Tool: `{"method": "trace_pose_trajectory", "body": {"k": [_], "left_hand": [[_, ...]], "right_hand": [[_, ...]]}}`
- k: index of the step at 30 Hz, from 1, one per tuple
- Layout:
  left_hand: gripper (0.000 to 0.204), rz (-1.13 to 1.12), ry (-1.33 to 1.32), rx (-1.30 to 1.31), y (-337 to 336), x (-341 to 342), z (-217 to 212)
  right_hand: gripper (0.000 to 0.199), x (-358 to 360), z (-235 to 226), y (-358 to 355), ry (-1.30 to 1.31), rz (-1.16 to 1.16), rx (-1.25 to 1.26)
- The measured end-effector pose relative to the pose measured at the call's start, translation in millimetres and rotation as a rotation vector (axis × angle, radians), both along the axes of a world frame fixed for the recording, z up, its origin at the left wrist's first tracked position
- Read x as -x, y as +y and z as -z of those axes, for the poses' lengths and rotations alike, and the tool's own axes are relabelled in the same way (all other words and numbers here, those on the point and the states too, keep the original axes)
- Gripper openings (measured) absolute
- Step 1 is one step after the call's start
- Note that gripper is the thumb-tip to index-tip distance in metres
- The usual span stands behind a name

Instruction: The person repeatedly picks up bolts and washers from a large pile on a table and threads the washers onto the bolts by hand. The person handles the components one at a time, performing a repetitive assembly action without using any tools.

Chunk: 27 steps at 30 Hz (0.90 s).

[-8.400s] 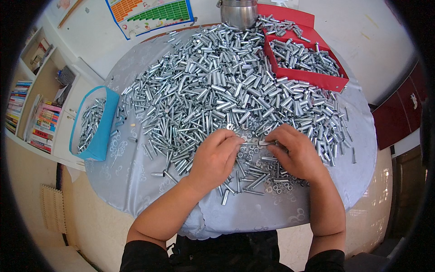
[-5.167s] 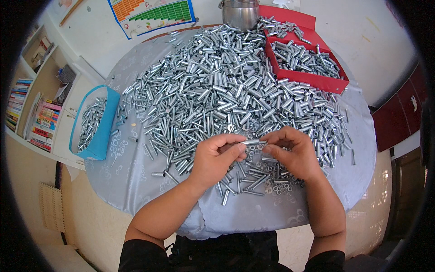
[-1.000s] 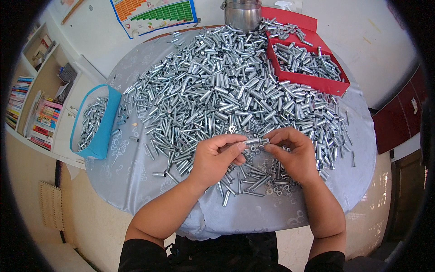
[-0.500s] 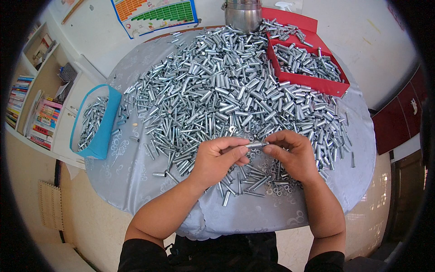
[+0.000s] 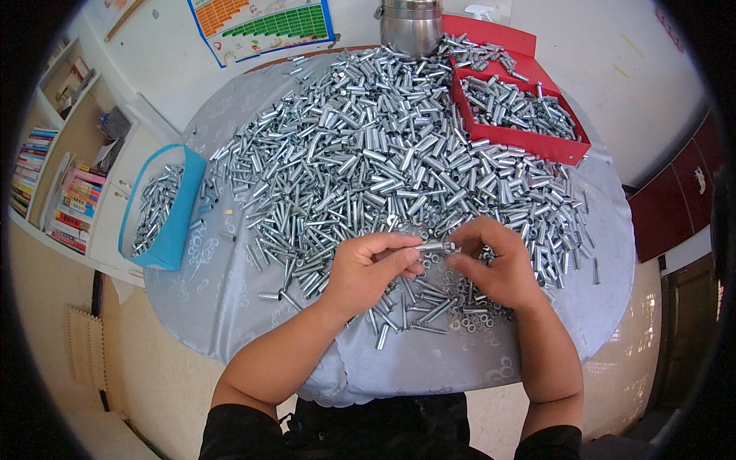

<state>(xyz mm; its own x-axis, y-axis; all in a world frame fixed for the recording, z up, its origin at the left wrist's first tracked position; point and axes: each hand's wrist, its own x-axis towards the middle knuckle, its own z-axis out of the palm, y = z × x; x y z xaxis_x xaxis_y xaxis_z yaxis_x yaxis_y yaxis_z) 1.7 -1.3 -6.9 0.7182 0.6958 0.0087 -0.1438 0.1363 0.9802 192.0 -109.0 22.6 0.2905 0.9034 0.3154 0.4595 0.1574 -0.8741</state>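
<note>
A large heap of short silver metal tubes (image 5: pixel 383 153) covers a round table with a grey patterned cloth (image 5: pixel 222 284). My left hand (image 5: pixel 368 272) pinches one small metal tube (image 5: pixel 433 247) by its left end, just above the table's near side. My right hand (image 5: pixel 494 264) meets it from the right, fingertips at the tube's other end. Below my hands lie loose tubes and small metal rings (image 5: pixel 468 310).
A blue bin (image 5: pixel 180 207) with tubes hangs off the table's left edge. A red tray (image 5: pixel 521 138) with more tubes sits at the back right, beside a steel pot (image 5: pixel 410 27). Bookshelves (image 5: pixel 54 184) stand at the left, a red cabinet (image 5: pixel 675 207) at the right.
My hands have stayed together over the same spot at the table's near side, only shifting their fingers on the small tube between them. The heap and bins are unchanged.
</note>
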Motion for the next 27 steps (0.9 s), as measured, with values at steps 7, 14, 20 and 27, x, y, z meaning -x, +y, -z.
{"method": "trace_pose_trajectory", "body": {"k": [7,14,20,27], "left_hand": [[0.02,0.023,0.004,0.007,-4,-1,-6],[0.02,0.009,-0.01,0.015,-3,0,-5],[0.02,0.013,-0.003,0.012,-3,1,-6],[0.02,0.026,0.004,0.004,-4,1,-7]], "right_hand": [[0.014,-13,7,-4,-0.02,-0.078,0.21],[0.02,-7,1,-5,-0.133,-0.11,0.148],[0.021,2,-6,-3,0.011,-0.098,0.068],[0.022,-6,-1,-6,-0.008,-0.102,0.191]]}}
